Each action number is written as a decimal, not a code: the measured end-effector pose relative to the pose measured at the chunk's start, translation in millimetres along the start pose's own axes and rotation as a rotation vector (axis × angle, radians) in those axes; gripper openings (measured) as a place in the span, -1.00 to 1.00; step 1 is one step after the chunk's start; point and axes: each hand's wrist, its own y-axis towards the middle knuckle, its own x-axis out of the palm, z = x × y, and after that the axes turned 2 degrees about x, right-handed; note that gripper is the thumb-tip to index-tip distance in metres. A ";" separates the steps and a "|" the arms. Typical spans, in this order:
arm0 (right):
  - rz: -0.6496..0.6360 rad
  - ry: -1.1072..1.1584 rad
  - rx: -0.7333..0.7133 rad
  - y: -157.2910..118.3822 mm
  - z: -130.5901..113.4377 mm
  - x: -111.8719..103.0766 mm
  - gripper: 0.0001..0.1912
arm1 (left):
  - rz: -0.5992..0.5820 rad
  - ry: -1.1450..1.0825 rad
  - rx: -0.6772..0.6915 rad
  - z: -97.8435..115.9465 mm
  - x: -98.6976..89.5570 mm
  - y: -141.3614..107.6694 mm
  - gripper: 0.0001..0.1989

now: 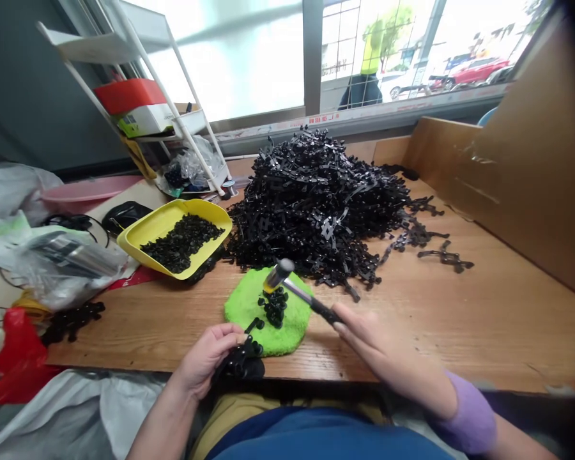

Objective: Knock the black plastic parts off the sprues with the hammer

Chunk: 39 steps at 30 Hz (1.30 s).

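My right hand (364,329) is wrapped round the black grip of a hammer (299,292). The hammer's head, with a yellow face and a dark face, is over a green fuzzy mat (239,300). Under the head, on the mat, lies a small cluster of black plastic parts (275,308); whether the head touches them I cannot tell. At the mat's front left edge my left hand (215,354) pinches a bunch of black plastic pieces (244,358). Its lower fingers are partly hidden.
A large heap of black jointed parts (311,204) rises behind the mat. To the left is a yellow scoop-shaped tray (129,239) with small black pieces. A white shelf rack (191,134) stands back left; a cardboard panel (522,166) borders the right side.
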 end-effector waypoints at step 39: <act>0.028 1.201 0.352 -38.8 62.4 35.9 -0.69 | 0.267 -0.240 0.298 40.4 6.2 68.9 -0.85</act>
